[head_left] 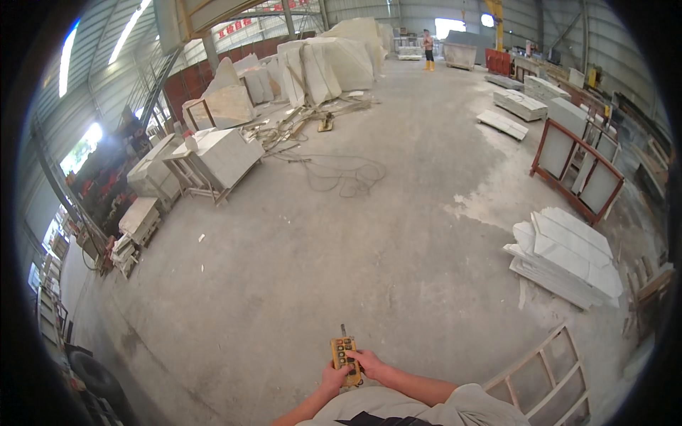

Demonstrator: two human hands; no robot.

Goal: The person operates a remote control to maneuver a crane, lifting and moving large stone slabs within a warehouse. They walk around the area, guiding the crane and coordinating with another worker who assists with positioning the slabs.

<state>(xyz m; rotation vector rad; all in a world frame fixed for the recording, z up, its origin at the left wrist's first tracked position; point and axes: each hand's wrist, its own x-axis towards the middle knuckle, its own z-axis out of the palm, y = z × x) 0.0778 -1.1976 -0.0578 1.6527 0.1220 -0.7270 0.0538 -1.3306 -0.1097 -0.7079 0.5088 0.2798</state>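
Hands point(368, 363) grip an oblong remote point(340, 346); angular stone slabs point(568, 245) lie stacked.

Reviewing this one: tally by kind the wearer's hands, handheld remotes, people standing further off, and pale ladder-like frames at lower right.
Wearer's hands: left hand and right hand, 2
Yellow remote: 1
Distant person: 1
Pale frame: 1
Total: 5
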